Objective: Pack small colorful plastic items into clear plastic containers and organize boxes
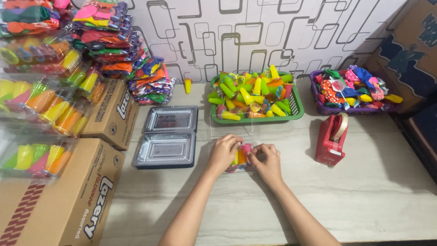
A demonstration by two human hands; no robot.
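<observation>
My left hand [223,152] and my right hand [266,159] meet at the middle of the pale table, both closed around a small clear plastic box [240,157] filled with colourful cone-shaped toys in pink, yellow and green. The box rests on the table between my fingers. Its clear lid seems to stand open behind my hands, just in front of the green basket [298,109], which is heaped with yellow, green and orange cone toys.
An open black-and-clear plastic container [167,136] lies left of my hands. A red tape dispenser [331,139] stands to the right, a purple basket [318,107] of balloons behind it. Cardboard boxes [68,200] and stacked packs of toys [45,91] fill the left side.
</observation>
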